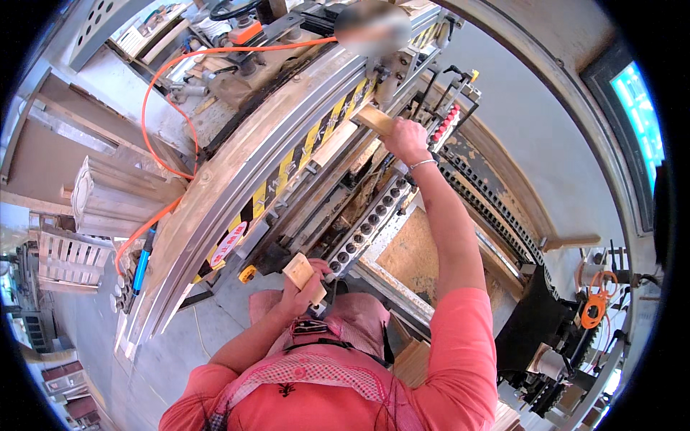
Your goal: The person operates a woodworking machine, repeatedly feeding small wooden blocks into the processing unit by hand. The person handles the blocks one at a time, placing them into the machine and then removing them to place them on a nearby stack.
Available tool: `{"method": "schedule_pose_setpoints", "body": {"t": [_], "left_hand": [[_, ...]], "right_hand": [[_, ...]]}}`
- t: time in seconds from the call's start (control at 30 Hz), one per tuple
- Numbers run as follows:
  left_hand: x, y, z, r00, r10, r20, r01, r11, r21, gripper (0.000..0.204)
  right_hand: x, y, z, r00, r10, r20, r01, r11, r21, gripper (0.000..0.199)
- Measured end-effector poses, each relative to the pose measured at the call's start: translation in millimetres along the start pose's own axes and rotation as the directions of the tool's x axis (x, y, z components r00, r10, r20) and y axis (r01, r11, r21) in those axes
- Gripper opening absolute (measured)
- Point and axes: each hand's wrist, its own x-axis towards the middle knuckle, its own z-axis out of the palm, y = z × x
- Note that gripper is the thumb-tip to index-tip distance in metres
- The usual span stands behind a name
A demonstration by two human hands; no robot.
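Workshop floor, long woodworking machine (287,165). Your left hand (302,287) grips a short wooden block (300,271) at its near end; your right hand (406,140) clasps a second wooden block (374,118) over its bed.

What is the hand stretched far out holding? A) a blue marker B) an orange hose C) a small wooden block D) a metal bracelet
C: the right hand grips a small wooden block up against the long woodworking machine.
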Motion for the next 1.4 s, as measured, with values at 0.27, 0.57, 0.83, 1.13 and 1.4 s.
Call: {"method": "schedule_pose_setpoints", "body": {"t": [0.27,0.57,0.83,1.13,1.4], "left_hand": [[1,0,1,1.0,0.022,-0.006,-0.021,0.998,0.052,0.007],[0,3,3,0.998,-0.024,-0.06,0.026,0.999,0.032,0.011],[1,26,12,0.934,-0.316,-0.165,0.272,0.931,-0.241,0.027],[-6,21,22,0.949,-0.311,-0.052,0.263,0.872,-0.412,0.036],[-23,28,3,0.921,-0.372,-0.12,0.224,0.754,-0.618,0.038]], "right_hand": [[2,-1,6,1.0,-0.021,-0.02,0.02,0.999,-0.041,0.029],[8,-6,2,1.0,-0.002,0.018,0.003,0.999,-0.044,0.037],[5,-7,1,1.0,-0.003,0.025,0.005,0.995,-0.098,0.037],[3,-13,-3,0.998,0.032,0.05,-0.029,0.998,-0.063,0.039],[7,-12,0,0.997,0.007,0.074,0.006,0.986,-0.168,0.044]]}}
